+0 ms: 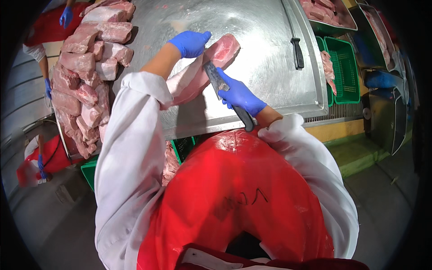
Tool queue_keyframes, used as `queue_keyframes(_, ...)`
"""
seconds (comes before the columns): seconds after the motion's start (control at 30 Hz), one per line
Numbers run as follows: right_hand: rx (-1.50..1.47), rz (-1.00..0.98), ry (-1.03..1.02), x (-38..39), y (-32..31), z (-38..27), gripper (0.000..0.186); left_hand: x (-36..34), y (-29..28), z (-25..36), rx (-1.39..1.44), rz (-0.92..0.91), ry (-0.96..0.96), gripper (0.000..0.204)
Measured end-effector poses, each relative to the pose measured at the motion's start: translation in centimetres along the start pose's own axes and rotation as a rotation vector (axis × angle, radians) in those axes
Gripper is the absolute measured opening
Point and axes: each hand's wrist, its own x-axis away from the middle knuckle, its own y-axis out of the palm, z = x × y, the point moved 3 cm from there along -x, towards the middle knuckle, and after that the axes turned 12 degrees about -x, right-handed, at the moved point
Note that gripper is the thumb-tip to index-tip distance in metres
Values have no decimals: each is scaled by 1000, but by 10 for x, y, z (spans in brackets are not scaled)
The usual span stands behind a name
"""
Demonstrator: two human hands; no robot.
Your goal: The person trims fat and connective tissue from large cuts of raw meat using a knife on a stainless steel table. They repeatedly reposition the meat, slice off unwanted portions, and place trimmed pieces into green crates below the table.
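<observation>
A long piece of raw pink meat (225, 50) lies slantwise on the metal table (279, 81), its far end pointing to the upper right. At its far left side is my blue-gloved left hand (190, 44); one digit sticks out to the right, and the other fingers are too hidden to show whether they grip the meat. My right hand (242, 94), also in a blue glove, is wrapped round the black handle of a knife (214, 76). The knife's blade points up and left, with its tip at the meat's near side. My left forearm covers part of the meat.
Many meat pieces (81, 65) are heaped on the left. A black-handled tool (297, 54) with a long thin rod lies at the table's right. Beyond the rim stand green crates (344, 67) and a metal bin of meat (326, 24). Other people's gloved hands (66, 17) show at far left.
</observation>
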Motion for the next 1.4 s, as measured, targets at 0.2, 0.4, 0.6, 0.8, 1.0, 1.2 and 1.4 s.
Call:
queue_keyframes(0.2,-95,160,-48,-76,6,2,80,-20,-20,20,-112,-33,139,29)
queue_keyframes(0.4,-4,203,-167,-49,45,35,82,-13,-27,22,-83,-90,77,39)
queue_keyframes(0.6,61,139,-150,-25,83,37,81,14,-37,6,-61,34,-32,26)
queue_keyframes(0.8,381,389,-407,-98,73,62,85,17,-60,13,-51,240,113,21)
queue_keyframes(1.0,-15,168,-223,-8,138,77,83,62,-73,-5,-54,365,98,19)
queue_keyframes(1.2,375,405,-440,-94,137,72,88,73,-91,-12,-70,456,160,18)
queue_keyframes(1.4,281,366,-661,-99,152,66,87,100,-104,-18,-81,536,174,17)
